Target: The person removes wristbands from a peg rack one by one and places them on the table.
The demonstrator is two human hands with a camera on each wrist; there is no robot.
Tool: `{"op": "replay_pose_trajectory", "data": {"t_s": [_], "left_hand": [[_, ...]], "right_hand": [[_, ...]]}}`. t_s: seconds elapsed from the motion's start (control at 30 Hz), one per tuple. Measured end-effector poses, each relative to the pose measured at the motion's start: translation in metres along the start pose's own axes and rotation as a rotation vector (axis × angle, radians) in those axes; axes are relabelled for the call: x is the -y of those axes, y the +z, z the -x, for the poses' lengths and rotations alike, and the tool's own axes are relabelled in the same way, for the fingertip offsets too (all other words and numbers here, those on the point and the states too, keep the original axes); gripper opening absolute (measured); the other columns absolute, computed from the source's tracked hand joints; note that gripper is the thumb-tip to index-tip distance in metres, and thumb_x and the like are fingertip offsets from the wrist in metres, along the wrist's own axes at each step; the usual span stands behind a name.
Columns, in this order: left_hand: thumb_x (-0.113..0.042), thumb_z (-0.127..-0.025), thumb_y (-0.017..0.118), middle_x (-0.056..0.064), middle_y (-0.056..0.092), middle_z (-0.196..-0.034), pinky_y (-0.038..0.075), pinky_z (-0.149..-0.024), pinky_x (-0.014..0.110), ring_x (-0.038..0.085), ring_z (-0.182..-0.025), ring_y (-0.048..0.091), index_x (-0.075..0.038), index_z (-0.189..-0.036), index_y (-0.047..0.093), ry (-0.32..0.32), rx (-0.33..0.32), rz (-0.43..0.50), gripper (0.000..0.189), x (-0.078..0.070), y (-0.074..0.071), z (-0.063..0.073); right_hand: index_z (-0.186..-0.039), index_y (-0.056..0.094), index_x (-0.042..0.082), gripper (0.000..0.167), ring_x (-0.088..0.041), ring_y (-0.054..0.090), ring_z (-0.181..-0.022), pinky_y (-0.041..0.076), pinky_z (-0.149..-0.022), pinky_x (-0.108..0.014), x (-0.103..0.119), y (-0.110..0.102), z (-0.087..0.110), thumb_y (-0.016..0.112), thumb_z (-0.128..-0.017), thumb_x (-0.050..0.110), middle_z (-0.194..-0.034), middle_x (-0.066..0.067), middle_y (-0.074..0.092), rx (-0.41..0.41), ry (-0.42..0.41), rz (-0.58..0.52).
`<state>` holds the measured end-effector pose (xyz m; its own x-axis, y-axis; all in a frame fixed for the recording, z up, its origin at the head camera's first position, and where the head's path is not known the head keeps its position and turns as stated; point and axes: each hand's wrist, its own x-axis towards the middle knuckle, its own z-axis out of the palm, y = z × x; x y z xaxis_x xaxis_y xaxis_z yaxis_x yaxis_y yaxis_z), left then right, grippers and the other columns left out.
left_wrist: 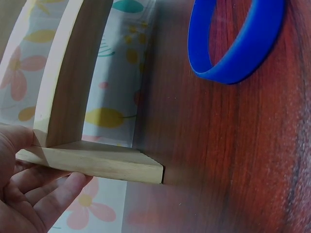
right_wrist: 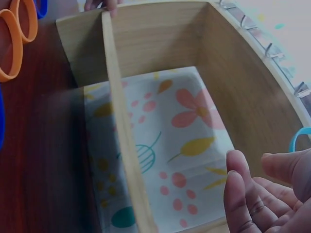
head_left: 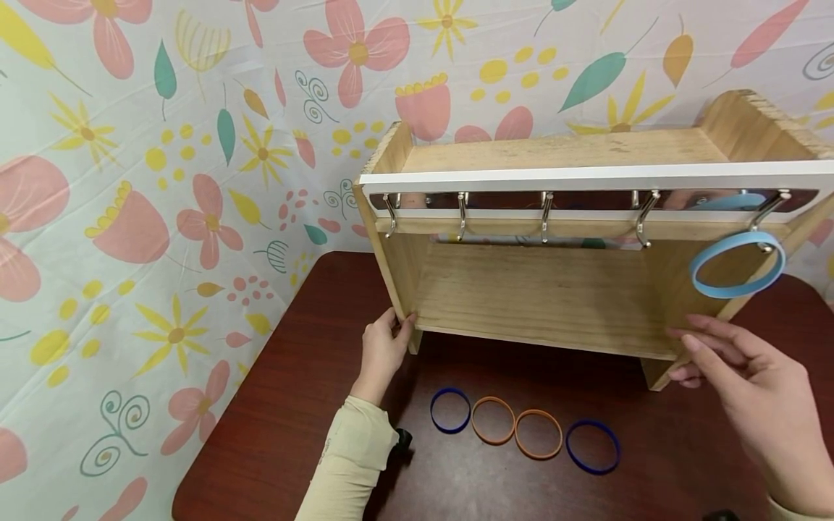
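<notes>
A wooden rack (head_left: 534, 289) stands on the dark table, with a row of metal hooks (head_left: 546, 217) along its white front rail. My left hand (head_left: 384, 354) grips the lower edge of its left side panel (left_wrist: 92, 162), thumb on the inner side and fingers on the outer. Beside the lower right side panel (head_left: 661, 369), my right hand (head_left: 759, 387) has its fingers loosely extended, and nothing shows between them in the right wrist view. A light blue silicone wristband (head_left: 736, 291) hangs from the rightmost hook, above my right hand.
On the table (head_left: 274, 434) before the rack lie a dark blue wristband (head_left: 433, 414), two orange wristbands (head_left: 493, 442) and another dark blue wristband (head_left: 593, 472), in a row. Flower-patterned cloth (head_left: 260, 94) hangs behind and to the left.
</notes>
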<state>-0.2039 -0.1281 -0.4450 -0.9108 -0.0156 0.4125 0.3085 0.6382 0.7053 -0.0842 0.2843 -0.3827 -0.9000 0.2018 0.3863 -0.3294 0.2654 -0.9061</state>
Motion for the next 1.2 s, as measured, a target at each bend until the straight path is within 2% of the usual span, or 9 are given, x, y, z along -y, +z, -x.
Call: {"op": "replay_pose_trajectory", "data": {"t_s": [0.17, 0.27, 0.33, 0.5, 0.67, 0.9, 0.97, 1.1, 1.2], "left_hand": [[-0.024, -0.096, 0.064, 0.009, 0.072, -0.08, 0.047, -0.049, 0.025, 0.021, -0.061, 0.064, -0.006, -0.097, 0.069, -0.004, -0.002, 0.0, 0.019, 0.001, 0.001, 0.0], [-0.024, -0.096, 0.064, 0.007, 0.071, -0.077, 0.046, -0.05, 0.026, 0.02, -0.061, 0.063, -0.007, -0.095, 0.069, -0.012, -0.006, -0.005, 0.018, 0.001, 0.001, 0.0], [-0.024, -0.096, 0.064, 0.005, 0.071, -0.075, 0.046, -0.051, 0.026, 0.019, -0.06, 0.063, -0.007, -0.093, 0.068, -0.012, -0.011, -0.012, 0.017, 0.002, 0.002, 0.0], [-0.025, -0.095, 0.065, 0.004, 0.07, -0.072, 0.047, -0.052, 0.028, 0.018, -0.059, 0.062, -0.008, -0.09, 0.068, -0.016, -0.019, -0.025, 0.017, 0.002, 0.002, 0.0], [-0.025, -0.095, 0.065, 0.004, 0.071, -0.075, 0.048, -0.053, 0.028, 0.019, -0.062, 0.064, -0.008, -0.091, 0.068, -0.021, -0.013, -0.025, 0.018, 0.002, 0.002, 0.0], [-0.024, -0.095, 0.065, 0.007, 0.072, -0.08, 0.051, -0.055, 0.03, 0.021, -0.067, 0.067, -0.007, -0.093, 0.068, -0.021, -0.01, -0.011, 0.017, 0.001, 0.002, -0.001], [-0.023, -0.095, 0.065, 0.007, 0.073, -0.082, 0.052, -0.056, 0.031, 0.021, -0.069, 0.068, -0.007, -0.094, 0.069, -0.024, -0.01, -0.008, 0.017, 0.001, 0.003, -0.001], [-0.023, -0.095, 0.065, 0.008, 0.073, -0.083, 0.053, -0.056, 0.031, 0.021, -0.07, 0.069, -0.007, -0.095, 0.069, -0.021, -0.01, 0.003, 0.017, 0.002, 0.003, -0.001], [-0.023, -0.096, 0.065, 0.008, 0.073, -0.084, 0.053, -0.056, 0.031, 0.021, -0.071, 0.069, -0.007, -0.096, 0.069, -0.025, -0.005, 0.007, 0.017, 0.002, 0.002, -0.001]], "right_hand": [[-0.131, 0.054, -0.005, 0.037, -0.011, 0.069, -0.064, 0.051, -0.055, -0.02, 0.003, -0.001, -0.006, 0.058, -0.095, -0.004, -0.104, 0.006, 0.072, -0.003, -0.008, -0.059], [-0.134, 0.053, -0.003, 0.039, -0.01, 0.069, -0.065, 0.051, -0.056, -0.019, 0.006, -0.002, -0.008, 0.058, -0.095, -0.002, -0.104, 0.007, 0.072, -0.017, -0.003, -0.04], [-0.134, 0.052, -0.003, 0.04, -0.01, 0.069, -0.065, 0.051, -0.056, -0.019, 0.007, -0.002, -0.01, 0.058, -0.095, -0.003, -0.104, 0.006, 0.072, -0.021, -0.002, -0.09], [-0.129, 0.052, -0.012, 0.036, -0.015, 0.069, -0.064, 0.051, -0.056, -0.021, 0.013, 0.001, -0.013, 0.056, -0.094, -0.009, -0.107, -0.004, 0.072, -0.012, -0.027, -0.305], [-0.127, 0.05, -0.017, 0.032, -0.015, 0.068, -0.065, 0.05, -0.059, -0.02, 0.018, 0.002, -0.015, 0.052, -0.095, -0.011, -0.109, -0.008, 0.071, -0.016, -0.082, -0.324], [-0.123, 0.049, -0.022, 0.03, -0.018, 0.068, -0.062, 0.05, -0.059, -0.02, 0.023, 0.004, -0.019, 0.051, -0.095, -0.012, -0.105, -0.013, 0.072, -0.056, -0.105, -0.439], [-0.123, 0.048, -0.024, 0.03, -0.018, 0.067, -0.061, 0.049, -0.058, -0.02, 0.026, 0.004, -0.02, 0.05, -0.095, -0.012, -0.104, -0.012, 0.072, -0.063, -0.098, -0.439], [-0.122, 0.047, -0.026, 0.029, -0.02, 0.068, -0.062, 0.05, -0.058, -0.021, 0.026, 0.003, -0.023, 0.047, -0.095, -0.015, -0.104, -0.014, 0.072, -0.044, -0.136, -0.497], [-0.12, 0.046, -0.027, 0.028, -0.022, 0.068, -0.061, 0.051, -0.058, -0.022, 0.026, 0.003, -0.024, 0.046, -0.094, -0.018, -0.093, -0.019, 0.072, -0.039, -0.165, -0.572]]}}
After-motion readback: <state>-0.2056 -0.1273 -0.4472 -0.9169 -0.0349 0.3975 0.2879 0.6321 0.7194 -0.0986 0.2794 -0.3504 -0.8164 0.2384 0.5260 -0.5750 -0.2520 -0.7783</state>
